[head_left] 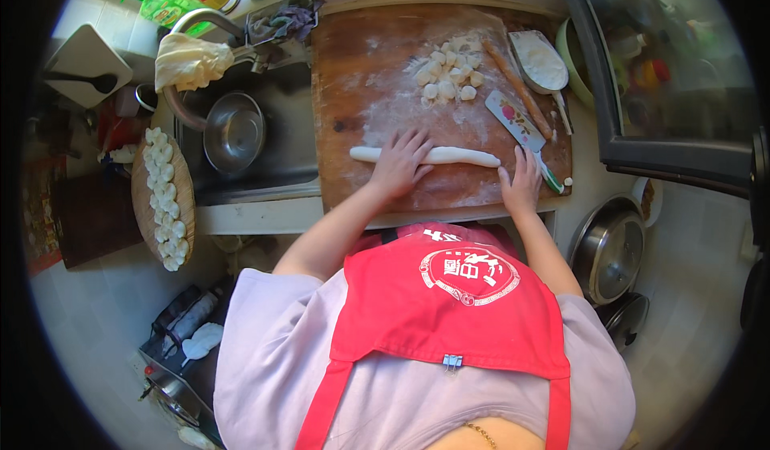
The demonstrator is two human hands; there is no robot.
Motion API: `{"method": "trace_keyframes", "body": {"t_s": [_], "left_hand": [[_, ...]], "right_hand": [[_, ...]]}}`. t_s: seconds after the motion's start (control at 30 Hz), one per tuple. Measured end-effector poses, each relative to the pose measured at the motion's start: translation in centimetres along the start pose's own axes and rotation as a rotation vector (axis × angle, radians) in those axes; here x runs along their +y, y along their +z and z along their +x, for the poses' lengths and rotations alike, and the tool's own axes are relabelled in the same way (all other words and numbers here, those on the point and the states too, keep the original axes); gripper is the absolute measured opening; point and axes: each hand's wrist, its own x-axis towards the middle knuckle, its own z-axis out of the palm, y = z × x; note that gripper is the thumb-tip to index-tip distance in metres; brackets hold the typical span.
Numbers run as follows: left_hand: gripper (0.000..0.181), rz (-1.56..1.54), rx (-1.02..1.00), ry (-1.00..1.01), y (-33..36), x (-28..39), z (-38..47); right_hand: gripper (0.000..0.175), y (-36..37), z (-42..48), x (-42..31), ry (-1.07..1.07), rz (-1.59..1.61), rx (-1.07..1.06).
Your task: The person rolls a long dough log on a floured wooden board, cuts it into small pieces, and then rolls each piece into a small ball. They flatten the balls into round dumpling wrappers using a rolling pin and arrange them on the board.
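A long white rope of dough (460, 156) lies across a floured wooden board (343, 47). My left hand (402, 160) rests on the rope left of its middle, palm down with the fingers apart. Just past the rope's right end, my right hand (521, 179) lies on the board, holding nothing. Beside its fingertips is a kitchen knife with a flower-patterned blade (516, 119) and a white and green handle. Several small dough pieces (446, 89) sit in loose flour beyond the rope. A thin wooden rolling pin (516, 88) slants to their right.
A scoop of flour (539, 62) lies at the board's right edge, by a green bowl (574, 59). Left is a sink (283, 143) holding a metal bowl (234, 132); a cloth (191, 62) drapes its faucet. Shaped dough pieces line a round tray (144, 209). A dark-framed window (668, 164) juts in at right.
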Motion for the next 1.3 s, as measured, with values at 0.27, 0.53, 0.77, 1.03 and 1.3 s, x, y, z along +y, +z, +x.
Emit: {"method": "trace_keyframes", "body": {"t_s": [0.27, 0.53, 0.77, 1.03, 1.3], "left_hand": [[0.039, 0.060, -0.179, -0.088, -1.9, -0.6, -4.2], [0.063, 0.000, 0.001, -0.066, 2.1, 5.5, 1.3], [0.072, -0.008, -0.111, -0.018, 1.4, 4.9, 1.5], [0.077, -0.034, -0.322, -0.027, 0.8, 6.9, -2.7], [0.059, 0.114, -0.045, -0.208, 2.9, 2.8, 1.0]], "right_hand": [[0.045, 3.1, 1.9, -1.5, -0.138, 0.380, -0.326], [0.048, 0.2, 4.7, -5.2, -0.286, 0.180, -0.211], [0.060, 1.8, 1.4, -5.1, -0.288, 0.212, -0.336], [0.062, 1.6, 1.3, -7.5, -0.408, 0.247, -0.176], [0.059, 3.7, 2.2, -10.8, -0.386, 0.385, -0.202]]}}
